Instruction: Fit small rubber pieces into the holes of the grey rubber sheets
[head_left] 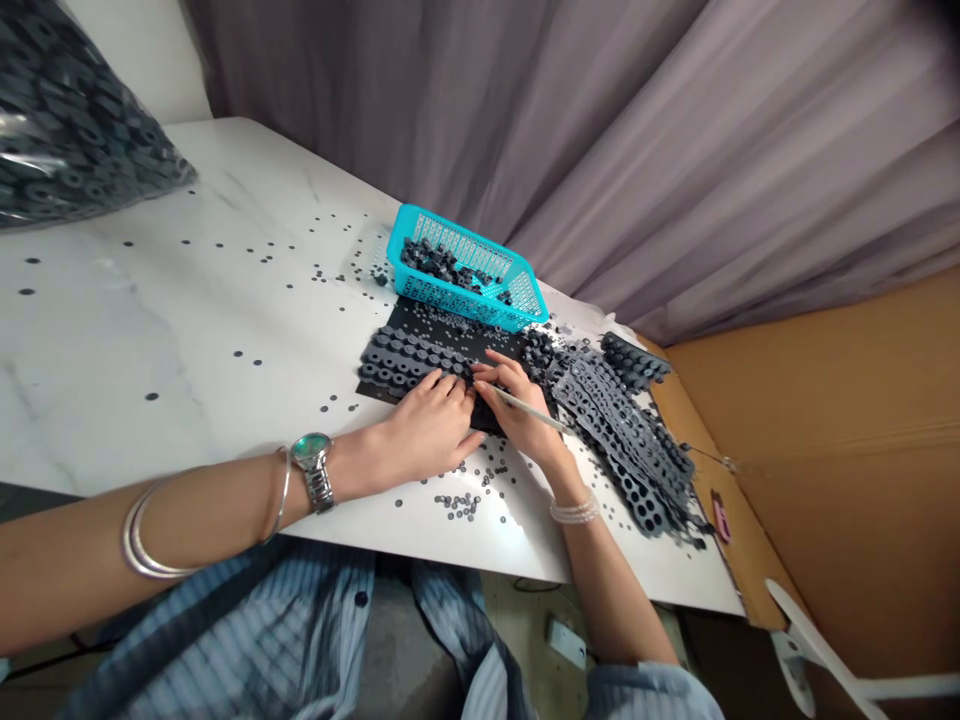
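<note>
My left hand (433, 425) lies flat, palm down, with its fingers stretched over the lower edge of a dark grey foam sheet (409, 352) full of round holes. In my right hand (517, 405), a thin pale stick (534, 411) is pinched like a pen. Its tip points at the sheet close to my left fingertips, but my fingers hide the exact spot. Under the sheet lies a black mat (375, 390). Small dark discs (459, 506) are scattered on the white table in front of my hands.
Behind the mat stands a turquoise basket (469, 300) holding dark foam pieces. Stacked perforated foam strips (622, 430) lie at the right, beside a cardboard panel (825, 440) and a pink cutter (721, 518). A clear bag of dark pieces (75, 130) sits at the far left.
</note>
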